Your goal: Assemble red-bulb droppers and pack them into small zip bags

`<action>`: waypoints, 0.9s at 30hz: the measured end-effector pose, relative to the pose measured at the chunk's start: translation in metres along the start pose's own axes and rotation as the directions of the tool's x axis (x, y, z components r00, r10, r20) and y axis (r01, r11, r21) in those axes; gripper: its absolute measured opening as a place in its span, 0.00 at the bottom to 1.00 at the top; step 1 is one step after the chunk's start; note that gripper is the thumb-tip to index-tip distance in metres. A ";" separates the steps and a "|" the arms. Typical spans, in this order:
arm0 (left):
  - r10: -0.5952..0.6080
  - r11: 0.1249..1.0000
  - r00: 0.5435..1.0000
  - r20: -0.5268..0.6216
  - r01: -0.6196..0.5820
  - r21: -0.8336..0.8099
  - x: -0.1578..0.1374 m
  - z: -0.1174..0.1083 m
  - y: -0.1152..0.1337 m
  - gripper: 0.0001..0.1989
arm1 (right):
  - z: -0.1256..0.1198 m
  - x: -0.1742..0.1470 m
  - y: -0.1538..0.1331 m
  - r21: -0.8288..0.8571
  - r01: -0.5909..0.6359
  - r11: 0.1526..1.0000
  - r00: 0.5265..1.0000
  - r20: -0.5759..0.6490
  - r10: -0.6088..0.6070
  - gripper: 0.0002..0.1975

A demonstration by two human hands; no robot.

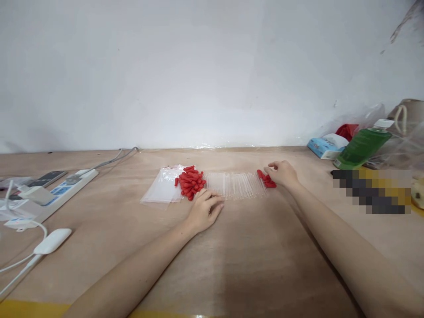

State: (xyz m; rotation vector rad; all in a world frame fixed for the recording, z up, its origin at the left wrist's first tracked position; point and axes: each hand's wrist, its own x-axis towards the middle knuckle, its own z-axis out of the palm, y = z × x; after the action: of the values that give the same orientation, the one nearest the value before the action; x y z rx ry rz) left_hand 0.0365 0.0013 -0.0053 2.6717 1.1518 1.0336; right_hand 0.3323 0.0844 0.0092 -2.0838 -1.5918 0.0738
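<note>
Head view: toward the far edge of the desk (185,274), clear sticks (238,184) lie in a row between a large red pile (190,180) and a small red cluster (266,178); the left hand (206,212) curls loosely near the pile, the right hand (282,173) bends beside the cluster, and I cannot tell whether either grips anything

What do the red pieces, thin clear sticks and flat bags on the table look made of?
Red pieces: probably soft plastic or rubber; smooth, faint sheen.
Thin clear sticks: glass or plastic, transparent with fine glints.
Flat bags: likely thin plastic film, translucent with shiny creases.
</note>
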 end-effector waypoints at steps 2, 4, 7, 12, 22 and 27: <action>-0.072 0.995 0.996 -0.052 0.075 0.071 0.003 0.001 0.000 0.06 | -0.002 0.001 0.010 0.047 -0.060 0.997 0.994 0.092 0.056 0.21; -0.126 0.980 0.989 -0.079 0.136 0.146 0.009 0.003 -0.001 0.06 | -0.003 0.001 0.016 0.120 -0.098 0.988 0.978 0.197 0.073 0.20; -0.183 0.947 0.979 -0.095 0.201 0.252 0.025 0.007 -0.003 0.05 | -0.004 -0.003 0.016 0.192 -0.121 0.974 0.967 0.245 0.072 0.17; -0.321 0.871 0.939 -0.120 0.342 0.353 0.056 0.020 -0.003 0.11 | -0.006 -0.009 0.007 0.351 -0.206 0.913 0.956 0.271 0.111 0.12; -0.508 0.739 0.861 0.004 0.433 0.517 0.081 0.030 0.001 0.16 | -0.006 -0.011 0.003 0.303 -0.287 0.909 0.948 0.228 0.223 0.09; -0.503 0.720 0.864 0.025 0.403 0.565 0.085 0.031 0.009 0.11 | -0.004 -0.010 0.004 0.232 -0.297 0.926 0.954 0.123 0.275 0.10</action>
State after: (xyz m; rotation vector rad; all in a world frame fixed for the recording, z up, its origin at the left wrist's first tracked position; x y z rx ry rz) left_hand 0.1030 0.0568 0.0209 2.5070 2.1856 0.4053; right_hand 0.3348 0.0732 0.0087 -2.1192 -1.2404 0.4508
